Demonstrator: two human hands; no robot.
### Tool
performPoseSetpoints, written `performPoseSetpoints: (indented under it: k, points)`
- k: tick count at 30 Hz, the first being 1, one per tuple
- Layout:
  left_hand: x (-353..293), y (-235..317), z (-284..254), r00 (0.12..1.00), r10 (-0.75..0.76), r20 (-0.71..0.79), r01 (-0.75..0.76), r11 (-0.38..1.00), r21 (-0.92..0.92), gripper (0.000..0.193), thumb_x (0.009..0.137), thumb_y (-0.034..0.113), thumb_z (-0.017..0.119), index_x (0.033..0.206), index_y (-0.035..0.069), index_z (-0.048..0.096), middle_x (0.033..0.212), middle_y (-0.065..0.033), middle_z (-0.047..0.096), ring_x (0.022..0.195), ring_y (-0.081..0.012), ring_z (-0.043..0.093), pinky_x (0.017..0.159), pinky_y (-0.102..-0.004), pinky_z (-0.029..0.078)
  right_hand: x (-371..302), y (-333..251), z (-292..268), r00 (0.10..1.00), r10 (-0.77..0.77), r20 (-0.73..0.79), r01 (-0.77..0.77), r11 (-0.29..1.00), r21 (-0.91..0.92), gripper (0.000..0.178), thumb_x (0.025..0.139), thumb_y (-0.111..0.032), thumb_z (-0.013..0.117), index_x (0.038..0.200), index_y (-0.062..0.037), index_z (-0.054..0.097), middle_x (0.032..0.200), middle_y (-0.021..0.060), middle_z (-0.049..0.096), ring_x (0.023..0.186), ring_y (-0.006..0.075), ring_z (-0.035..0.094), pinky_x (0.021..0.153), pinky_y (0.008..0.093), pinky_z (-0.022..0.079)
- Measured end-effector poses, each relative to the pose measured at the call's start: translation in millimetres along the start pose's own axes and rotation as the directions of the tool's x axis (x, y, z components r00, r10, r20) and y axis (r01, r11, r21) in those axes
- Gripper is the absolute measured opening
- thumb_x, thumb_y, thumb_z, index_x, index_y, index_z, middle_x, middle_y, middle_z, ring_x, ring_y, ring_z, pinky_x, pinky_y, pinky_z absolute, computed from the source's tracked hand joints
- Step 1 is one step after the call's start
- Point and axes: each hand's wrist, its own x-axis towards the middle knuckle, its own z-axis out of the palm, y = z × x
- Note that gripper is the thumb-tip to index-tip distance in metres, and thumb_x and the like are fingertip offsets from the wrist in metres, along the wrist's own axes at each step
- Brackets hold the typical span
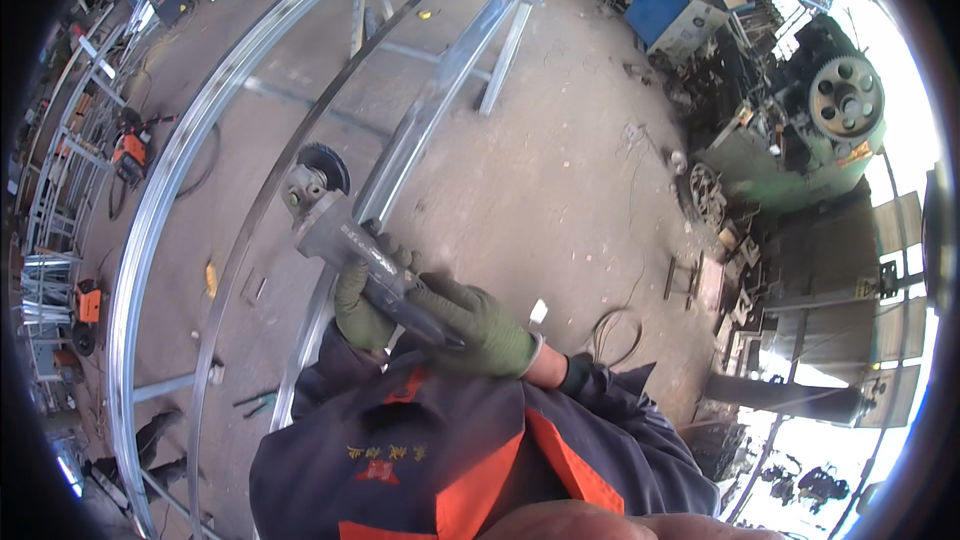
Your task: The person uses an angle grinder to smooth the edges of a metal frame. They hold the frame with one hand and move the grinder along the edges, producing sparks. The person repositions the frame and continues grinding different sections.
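Left fingers (352, 292) + right fingers (452, 302): clamped on grinder (352, 243) | metal frame (422, 130): alongside | cable coil (597, 336): right

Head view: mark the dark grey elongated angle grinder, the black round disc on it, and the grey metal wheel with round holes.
Dark grey elongated angle grinder (356, 248): head view, body casing.
Black round disc (335, 164): head view, near its outer edge.
Grey metal wheel with round holes (848, 100): head view, central hub.
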Motion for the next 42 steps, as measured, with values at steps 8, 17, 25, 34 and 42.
performPoseSetpoints:
  k: [8,17,25,34,42]
  points:
    - [255,-53,50,0.999,-0.014,-0.053,0.011,0.999,-0.039,0.054,0.104,0.037,0.074,0.146,0.009,0.055,0.118,-0.0077,0.067,0.110,-0.0254,0.066,0.107,-0.0477,0.055,122,194,-136,0.993,0.113,0.041,-0.118,0.984,0.134,0.088,0.080,-0.014,0.087,0.162,-0.0146,0.053,0.149,0.0289,0.059,0.114,0.0501,0.071,0.093,0.0519,0.060]
    - [465,-153,65,0.971,0.186,-0.147,-0.194,0.980,-0.039,0.051,0.108,0.034,0.066,0.151,0.011,0.053,0.128,-0.0091,0.068,0.118,-0.0276,0.069,0.108,-0.0467,0.057,207,443,-261,0.979,-0.082,0.185,0.040,0.974,0.221,0.076,0.082,-0.015,0.089,0.152,-0.0096,0.060,0.149,0.0286,0.060,0.117,0.0480,0.072,0.094,0.0505,0.061]
    - [620,-201,144,0.886,0.276,-0.371,-0.375,0.899,-0.227,0.045,0.099,0.025,0.079,0.137,0.009,0.060,0.114,-0.0094,0.072,0.104,-0.0263,0.072,0.098,-0.0429,0.061,282,586,-351,0.926,-0.180,0.332,0.102,0.966,0.238,0.078,0.081,-0.008,0.084,0.154,-0.0064,0.058,0.155,0.0295,0.057,0.138,0.0470,0.063,0.108,0.0509,0.058]
    - [818,-199,118,0.930,0.133,-0.342,-0.231,0.937,-0.263,0.051,0.099,0.025,0.082,0.142,0.009,0.059,0.116,-0.0106,0.069,0.108,-0.0255,0.070,0.098,-0.0434,0.061,397,719,-390,0.940,-0.140,0.310,0.098,0.984,0.148,0.071,0.079,-0.011,0.090,0.145,-0.0047,0.064,0.145,0.0350,0.061,0.114,0.0494,0.072,0.086,0.0504,0.063]
    - [988,-173,58,0.885,-0.152,-0.440,-0.018,0.933,-0.359,0.041,0.100,0.029,0.082,0.128,0.007,0.063,0.111,-0.0108,0.070,0.101,-0.0257,0.071,0.094,-0.0432,0.060,500,835,-382,0.864,-0.062,0.500,0.166,0.972,-0.167,0.076,0.090,-0.028,0.082,0.159,-0.0068,0.056,0.147,0.0248,0.060,0.116,0.0447,0.070,0.087,0.0488,0.062]
